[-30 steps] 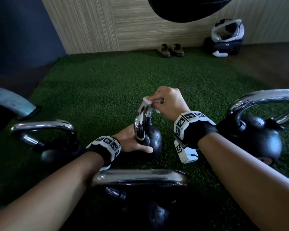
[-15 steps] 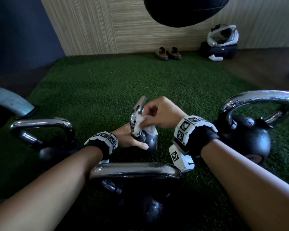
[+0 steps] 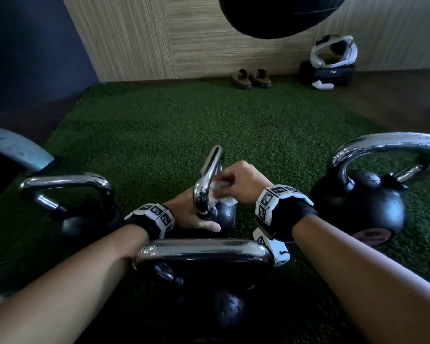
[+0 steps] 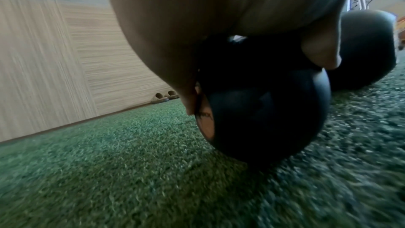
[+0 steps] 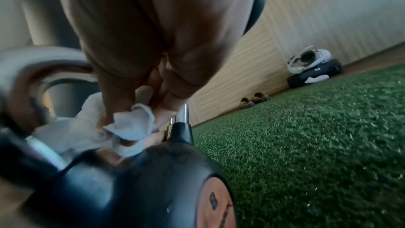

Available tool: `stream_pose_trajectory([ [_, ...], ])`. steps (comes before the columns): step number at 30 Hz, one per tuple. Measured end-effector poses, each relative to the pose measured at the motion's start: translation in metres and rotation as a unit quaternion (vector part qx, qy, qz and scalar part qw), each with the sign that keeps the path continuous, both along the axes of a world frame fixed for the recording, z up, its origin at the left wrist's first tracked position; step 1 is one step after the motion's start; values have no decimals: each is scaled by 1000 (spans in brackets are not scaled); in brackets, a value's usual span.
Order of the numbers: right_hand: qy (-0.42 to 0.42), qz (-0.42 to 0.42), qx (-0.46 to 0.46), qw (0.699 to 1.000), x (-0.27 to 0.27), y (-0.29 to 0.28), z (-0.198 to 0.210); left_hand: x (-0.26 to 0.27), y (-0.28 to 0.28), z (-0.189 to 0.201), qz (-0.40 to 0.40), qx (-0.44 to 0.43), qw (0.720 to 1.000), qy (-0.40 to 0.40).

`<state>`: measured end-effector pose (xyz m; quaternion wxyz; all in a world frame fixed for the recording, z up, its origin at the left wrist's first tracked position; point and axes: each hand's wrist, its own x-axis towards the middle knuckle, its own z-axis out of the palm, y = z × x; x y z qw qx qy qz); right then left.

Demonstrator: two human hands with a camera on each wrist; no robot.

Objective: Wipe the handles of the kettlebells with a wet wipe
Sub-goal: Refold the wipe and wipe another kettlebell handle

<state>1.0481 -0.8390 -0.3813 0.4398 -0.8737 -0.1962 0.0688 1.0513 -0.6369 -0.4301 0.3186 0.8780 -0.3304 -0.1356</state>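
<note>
Midway through, by the look of it: small kettlebell point(image 3: 221, 214) on the turf, just beyond the nearest big kettlebell point(image 3: 209, 281), its chrome handle point(image 3: 207, 180) under the wet wipe point(image 3: 220, 193) pinched in the right hand point(image 3: 241, 182). Left hand point(image 3: 191, 214) cupped around the ball, steadying. Three larger handles probably left; wiped or not, impossible to tell. Wipe's contact spot blurred, left fingers mostly hidden.

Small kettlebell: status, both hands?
Left hand holds the small kettlebell by its body. Right hand pinches the wet wipe against the chrome handle. Nothing in the way.
</note>
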Motion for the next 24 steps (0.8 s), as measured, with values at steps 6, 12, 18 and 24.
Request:
stream_pose_trajectory([
  [6,53,82,1,995,3,15,-6,-3,5,-3,-25,-28,998,-46],
  [12,51,97,8,994,6,13,-6,-7,2,-1,-5,-43,999,-1],
  [18,73,125,19,989,9,12,-4,-4,4,-5,8,-43,999,-28],
  [24,218,86,193,953,4,8,-10,-7,2,-5,47,-37,998,31],
])
